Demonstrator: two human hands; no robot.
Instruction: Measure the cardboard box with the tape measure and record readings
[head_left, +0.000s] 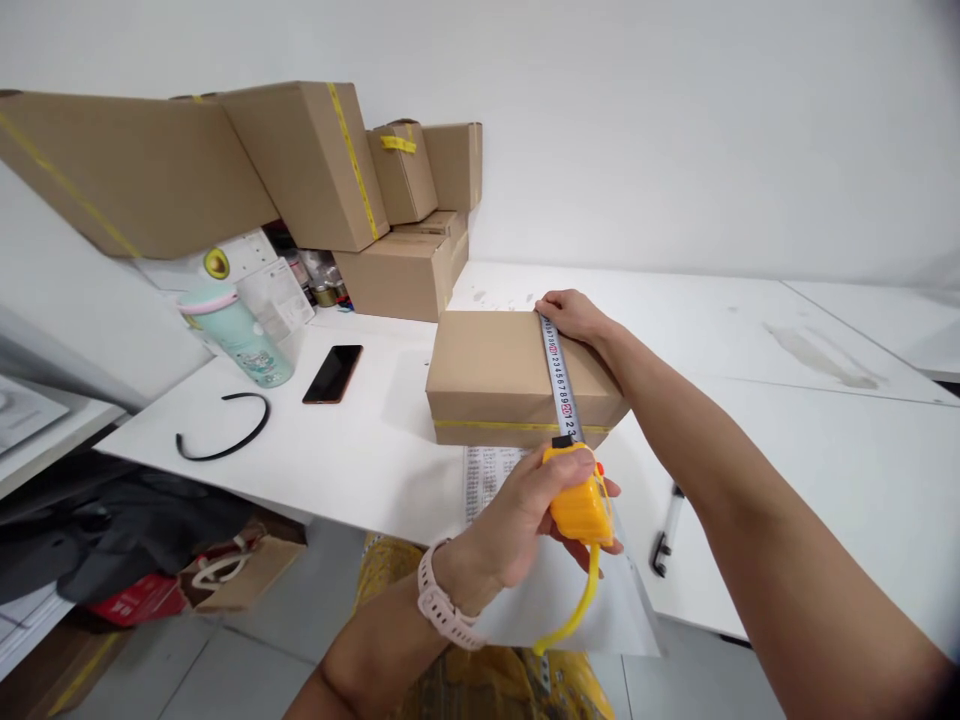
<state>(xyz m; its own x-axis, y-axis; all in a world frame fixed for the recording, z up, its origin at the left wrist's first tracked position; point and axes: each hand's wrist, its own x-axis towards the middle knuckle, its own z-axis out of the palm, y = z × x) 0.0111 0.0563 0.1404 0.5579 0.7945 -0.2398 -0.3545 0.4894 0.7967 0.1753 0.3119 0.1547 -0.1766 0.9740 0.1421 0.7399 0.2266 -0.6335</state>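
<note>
My left hand (551, 500) is closed around a yellow tape measure (581, 505) with a yellow wrist strap, just in front of a brown cardboard box (487, 360). The tape's blade (557, 375) runs out of its case and across the top of the box to the far edge. There my right hand (574, 312) pinches the blade's end against the box. Yellow tape bands the box's near side. A printed sheet (480, 480) lies partly under the box and below my left hand.
Stacked cardboard boxes (397, 275) stand at the back left. On the white table are a mint tumbler (244, 340), a phone (334, 374), a black headband (259, 425) and a marker pen (666, 535) at right. A paper bag (247, 575) sits below the table at left.
</note>
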